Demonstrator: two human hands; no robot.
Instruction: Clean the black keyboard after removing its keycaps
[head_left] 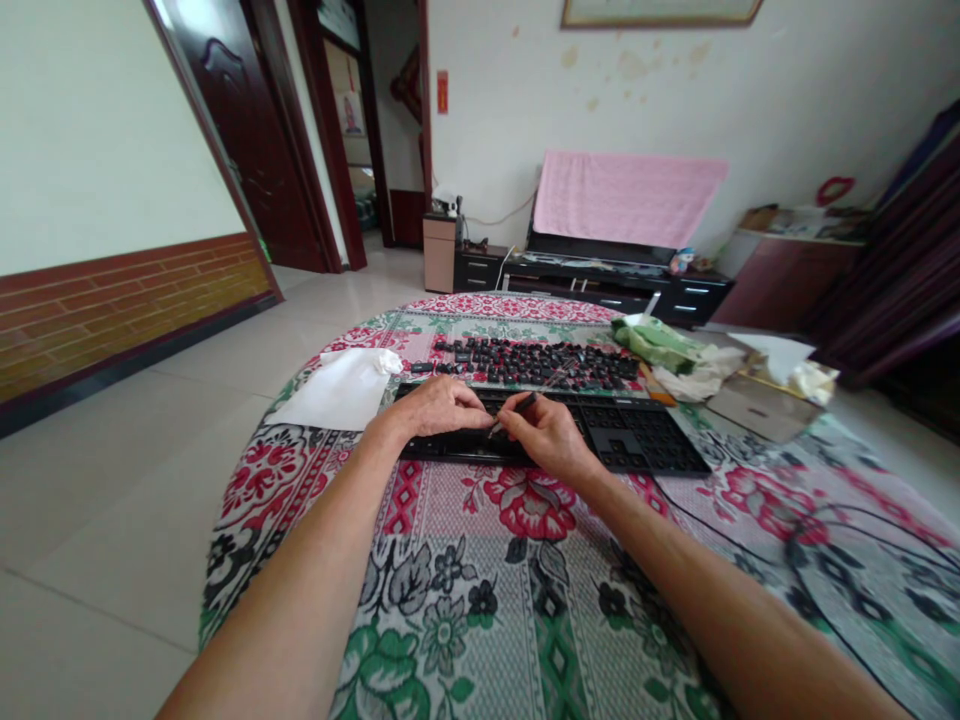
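Observation:
A black keyboard [630, 436] lies across the patterned tablecloth, with many of its keycaps off. My right hand [551, 432] is closed around a small screwdriver [527, 402] with a dark handle, its thin metal tip pointing down and left at the keyboard. Over the keyboard's left half rests my left hand [437, 408], fingers curled and thumb and forefinger together close to that tip. Whatever is between them is too small to make out. Loose black keycaps [517, 362] are spread in rows just behind the keyboard.
A white cloth or bag [337, 392] lies to the left. At the right are a green crumpled wrapper [656, 342], crumpled paper [705, 372] and an opened box [761, 403]. The black cable [720, 540] runs off right. Beyond the table stands a TV cabinet [585, 285].

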